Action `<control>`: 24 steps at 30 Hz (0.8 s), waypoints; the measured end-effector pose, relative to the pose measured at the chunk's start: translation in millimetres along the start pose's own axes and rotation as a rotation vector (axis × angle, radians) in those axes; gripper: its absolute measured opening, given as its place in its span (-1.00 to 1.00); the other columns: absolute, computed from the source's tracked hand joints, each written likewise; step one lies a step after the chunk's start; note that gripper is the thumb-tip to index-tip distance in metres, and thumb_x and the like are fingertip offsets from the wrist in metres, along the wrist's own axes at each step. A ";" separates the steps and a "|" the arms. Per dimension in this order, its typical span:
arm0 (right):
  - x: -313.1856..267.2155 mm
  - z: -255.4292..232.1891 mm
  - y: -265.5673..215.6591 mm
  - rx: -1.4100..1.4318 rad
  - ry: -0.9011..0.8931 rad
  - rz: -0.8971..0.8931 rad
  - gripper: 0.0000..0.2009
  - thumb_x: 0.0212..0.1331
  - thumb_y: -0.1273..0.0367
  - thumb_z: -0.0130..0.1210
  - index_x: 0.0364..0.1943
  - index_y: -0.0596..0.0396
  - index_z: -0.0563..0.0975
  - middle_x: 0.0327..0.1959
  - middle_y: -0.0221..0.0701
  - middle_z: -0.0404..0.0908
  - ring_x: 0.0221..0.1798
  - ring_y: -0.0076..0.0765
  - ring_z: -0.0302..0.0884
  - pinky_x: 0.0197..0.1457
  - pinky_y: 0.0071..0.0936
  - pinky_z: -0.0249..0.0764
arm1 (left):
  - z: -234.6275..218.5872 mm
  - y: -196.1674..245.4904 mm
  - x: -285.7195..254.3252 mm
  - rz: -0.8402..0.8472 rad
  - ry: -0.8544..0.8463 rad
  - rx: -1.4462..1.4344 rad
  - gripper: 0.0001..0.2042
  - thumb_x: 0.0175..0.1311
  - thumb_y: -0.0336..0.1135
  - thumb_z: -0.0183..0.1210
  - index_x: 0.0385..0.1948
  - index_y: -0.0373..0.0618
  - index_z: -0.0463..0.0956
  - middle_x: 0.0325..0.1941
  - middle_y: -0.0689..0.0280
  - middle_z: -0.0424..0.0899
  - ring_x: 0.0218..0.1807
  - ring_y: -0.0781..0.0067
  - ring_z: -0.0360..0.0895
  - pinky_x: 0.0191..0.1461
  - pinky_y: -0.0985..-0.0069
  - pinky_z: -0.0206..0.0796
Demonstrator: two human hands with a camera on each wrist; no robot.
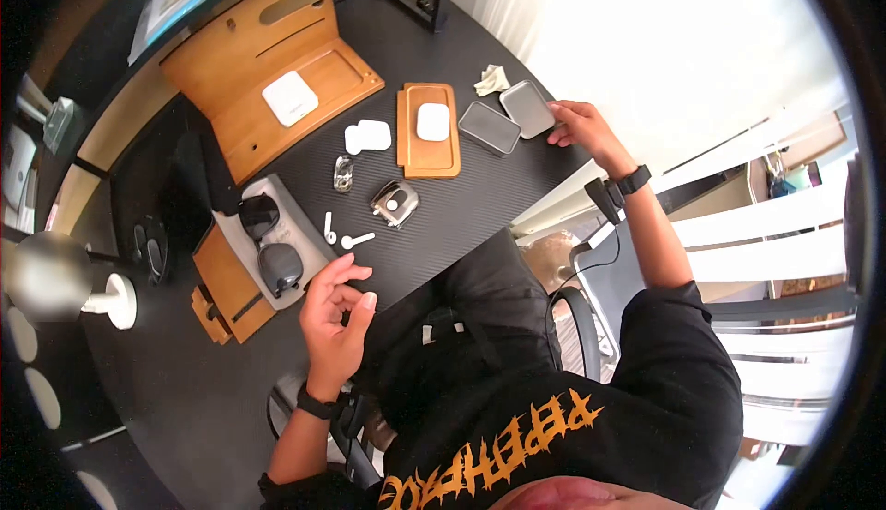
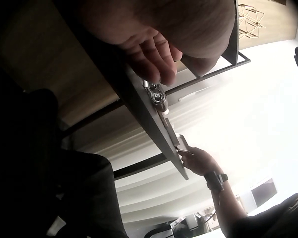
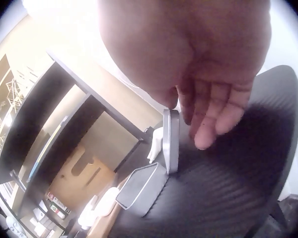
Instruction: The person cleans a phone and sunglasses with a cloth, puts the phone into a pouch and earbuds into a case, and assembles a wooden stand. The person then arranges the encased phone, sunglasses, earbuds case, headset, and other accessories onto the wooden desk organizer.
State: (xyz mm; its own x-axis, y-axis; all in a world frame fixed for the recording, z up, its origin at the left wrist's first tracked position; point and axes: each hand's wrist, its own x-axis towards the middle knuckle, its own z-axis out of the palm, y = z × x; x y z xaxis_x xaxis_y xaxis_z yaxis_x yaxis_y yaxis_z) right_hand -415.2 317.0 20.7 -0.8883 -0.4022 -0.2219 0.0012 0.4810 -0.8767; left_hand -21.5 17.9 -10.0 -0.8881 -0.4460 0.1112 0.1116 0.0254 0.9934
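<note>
My right hand (image 1: pixel 584 130) pinches the edge of a shallow grey tin lid (image 1: pixel 527 108) at the right of the desk. In the right wrist view the lid (image 3: pixel 172 141) stands tilted up on its side. The matching grey tin base (image 1: pixel 490 128) lies beside it, its inside facing up. A crumpled cream cloth (image 1: pixel 491 80) sits just behind the lid. My left hand (image 1: pixel 336 321) hovers at the desk's front edge, fingers loosely bent and holding nothing. Nearest to it are sunglasses (image 1: pixel 280 268) on a grey case (image 1: pixel 300 233) and two white earbuds (image 1: pixel 358 240).
A small wooden tray (image 1: pixel 428 165) carries a white case (image 1: pixel 433 122). Behind it a wooden stand (image 1: pixel 348 72) holds a white square box (image 1: pixel 290 99). A clear-and-dark gadget (image 1: pixel 395 204) lies mid-desk. A white lamp base (image 1: pixel 120 301) stands at left.
</note>
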 end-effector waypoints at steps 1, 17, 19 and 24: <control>0.0 -0.6 -1.5 -0.020 0.022 0.006 -0.59 0.58 0.20 0.07 0.27 0.22 0.63 -0.10 -0.37 0.77 -0.28 -0.49 0.74 -0.16 -0.54 0.62 | -0.2 0.7 -0.1 -0.015 0.000 -0.028 -0.50 0.42 -0.52 0.26 0.37 -0.34 0.39 0.17 0.16 0.69 -0.23 0.68 0.57 -0.13 0.64 0.50; 25.8 115.3 -133.0 -0.515 0.023 -0.595 -0.50 0.31 0.03 0.39 0.11 0.16 0.71 -0.24 -0.31 0.80 -0.19 -0.43 0.71 -0.10 -0.42 0.60 | -0.9 -1.2 1.4 -0.036 -0.021 -0.042 -0.48 0.40 -0.53 0.30 0.38 -0.32 0.40 0.16 0.18 0.71 -0.22 0.69 0.58 -0.09 0.63 0.46; 32.7 162.4 -155.9 -0.588 -0.030 -0.681 -0.35 0.23 -0.13 0.37 0.14 0.15 0.70 -0.29 -0.30 0.80 -0.20 -0.28 0.76 -0.10 -0.33 0.62 | -3.0 0.0 1.5 -0.030 -0.037 -0.001 -0.48 0.43 -0.52 0.27 0.40 -0.32 0.37 0.18 0.18 0.68 -0.20 0.68 0.57 -0.08 0.63 0.46; 50.1 275.5 -193.1 -0.846 -0.089 -0.640 -0.10 0.01 -0.40 0.31 0.17 0.15 0.69 -0.12 -0.11 0.81 0.04 0.04 0.78 0.12 -0.17 0.67 | -0.7 -3.0 0.3 -0.019 -0.005 -0.037 -0.49 0.36 -0.53 0.34 0.35 -0.26 0.46 0.13 0.22 0.75 -0.24 0.71 0.60 -0.11 0.66 0.45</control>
State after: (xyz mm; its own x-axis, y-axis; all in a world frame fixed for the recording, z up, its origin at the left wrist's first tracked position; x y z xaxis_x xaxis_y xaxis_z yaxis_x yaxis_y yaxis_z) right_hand -333.4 -10.6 61.3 -0.5733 -0.8112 0.1150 -0.8045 0.5308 -0.2666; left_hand -21.8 17.1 -13.0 -0.8925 -0.4415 0.0927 0.1112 -0.0160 0.9937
